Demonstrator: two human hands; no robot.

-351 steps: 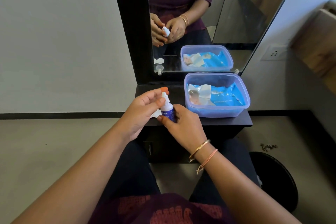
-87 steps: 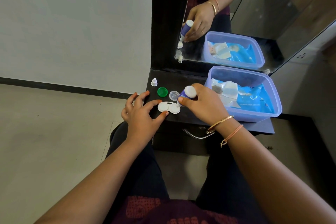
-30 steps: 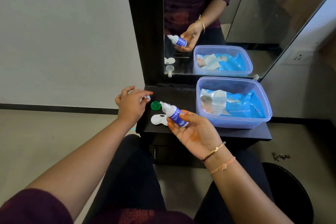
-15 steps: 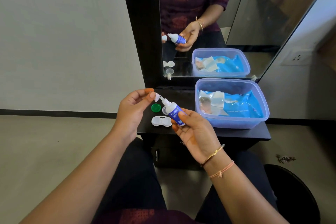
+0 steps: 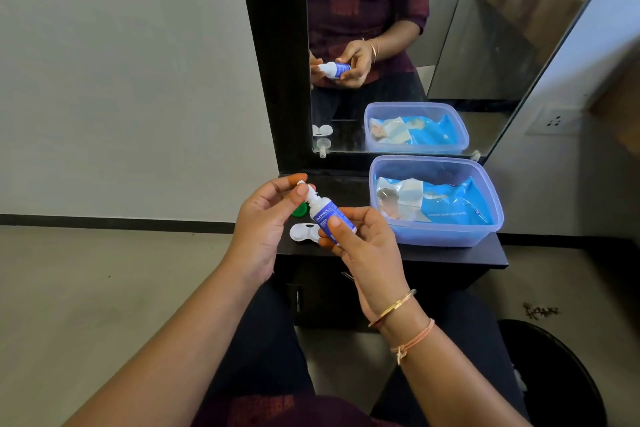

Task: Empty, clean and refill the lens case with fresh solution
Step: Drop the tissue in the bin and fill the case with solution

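My right hand (image 5: pixel 363 243) grips a small solution bottle (image 5: pixel 327 215) with a blue label, tilted so its tip points up and left. My left hand (image 5: pixel 266 218) pinches the bottle's small white cap (image 5: pixel 304 188) right at the tip. Below the bottle, the white lens case (image 5: pixel 303 232) lies open on the black dresser shelf (image 5: pixel 450 255). One green case lid (image 5: pixel 300 210) rests behind it, partly hidden by my left hand.
A blue plastic tub (image 5: pixel 436 236) with a wet-wipes pack stands on the shelf's right half. The mirror (image 5: pixel 398 45) rises behind and reflects my hands and the tub. A dark round stool (image 5: pixel 554 374) sits on the floor at lower right.
My left hand picked the white cap up from the shelf and has brought it onto the bottle's tip. The right hand lifted the bottle slightly and turned it more upright.
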